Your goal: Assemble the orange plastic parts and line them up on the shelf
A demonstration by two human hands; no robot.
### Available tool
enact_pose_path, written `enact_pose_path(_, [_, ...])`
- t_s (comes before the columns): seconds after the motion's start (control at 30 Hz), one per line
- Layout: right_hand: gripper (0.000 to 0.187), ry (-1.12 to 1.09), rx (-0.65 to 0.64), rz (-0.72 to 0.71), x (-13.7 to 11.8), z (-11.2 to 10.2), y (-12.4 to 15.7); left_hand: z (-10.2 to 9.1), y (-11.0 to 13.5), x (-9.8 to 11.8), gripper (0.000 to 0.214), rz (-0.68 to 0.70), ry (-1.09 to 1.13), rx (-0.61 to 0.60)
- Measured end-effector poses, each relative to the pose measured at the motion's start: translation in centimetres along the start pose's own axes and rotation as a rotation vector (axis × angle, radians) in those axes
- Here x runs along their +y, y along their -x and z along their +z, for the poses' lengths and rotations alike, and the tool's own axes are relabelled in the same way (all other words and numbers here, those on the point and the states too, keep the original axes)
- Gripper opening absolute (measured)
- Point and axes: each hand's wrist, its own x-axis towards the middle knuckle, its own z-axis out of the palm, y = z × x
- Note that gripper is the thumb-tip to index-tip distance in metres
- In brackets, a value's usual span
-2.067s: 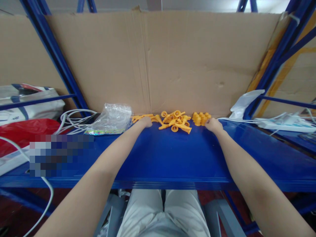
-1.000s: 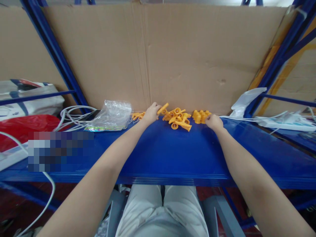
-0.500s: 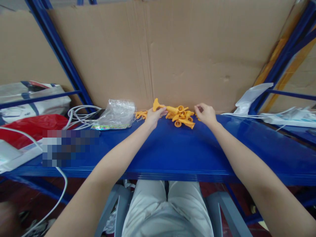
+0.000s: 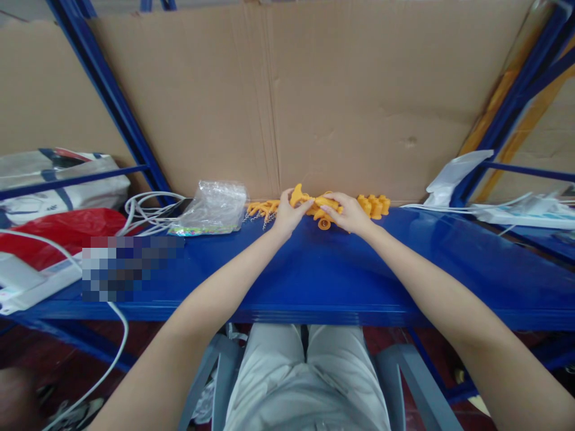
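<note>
My left hand (image 4: 288,214) is closed on a yellow plastic piece with a flared, crescent-like end (image 4: 297,194). Close against it, my right hand (image 4: 348,211) pinches yellow plastic (image 4: 327,205) at the other side of that piece; whether this is the same part or a second one cannot be made out. Below the fingers lie other yellow parts, one with a round cup (image 4: 324,224). Left of my left hand are small yellow pieces with metal chains or springs (image 4: 264,209). Beyond my right wrist stands a row of knobbly yellow pieces (image 4: 374,206).
A clear plastic bag (image 4: 213,206) lies on the blue table (image 4: 314,281), left of the pieces. White cables (image 4: 139,209), a red bag (image 4: 85,230) and a power strip (image 4: 40,284) are farther left. Cardboard (image 4: 336,96) walls off the back.
My right hand has moved left from the table's back and closed on the yellow plastic near my left hand, uncovering the knobbly row. My left hand has shifted slightly right with its piece.
</note>
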Motion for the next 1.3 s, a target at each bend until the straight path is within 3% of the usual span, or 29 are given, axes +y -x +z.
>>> enact_pose_path(0.1, [0.041, 0.084, -0.043, -0.048, 0.0, -0.2, 0.1, -0.7, 0.2, 0.4, 0.053, 0.265, -0.349, 0.03])
enact_pose_path(0.23, [0.041, 0.213, -0.068, -0.078, -0.2, -0.4, 0.3, -1.2, 1.1, 1.0, 0.03, 0.469, -0.684, -0.181])
enact_pose_path(0.33, [0.041, 0.289, -0.087, -0.122, -0.2, -0.5, 0.5, -1.2, 1.4, 0.8, 0.03, 0.483, -0.77, -0.275])
enact_pose_path(0.57, [0.035, 0.333, -0.111, -0.15, -0.1, -0.3, 0.5, -1.5, 0.6, -0.2, 0.029, 0.571, -0.737, -0.363])
enact_pose_path(0.83, [0.03, 0.346, -0.221, -0.101, -0.9, -1.0, 0.2, -1.3, 1.3, 0.3, 0.029, 0.604, -0.874, -0.379])
enact_pose_path(1.3, [0.023, 0.478, -0.118, -0.222, -1.8, -1.1, 0.2, -1.1, 1.4, 1.0, 0.025, 0.584, -0.96, -0.355])
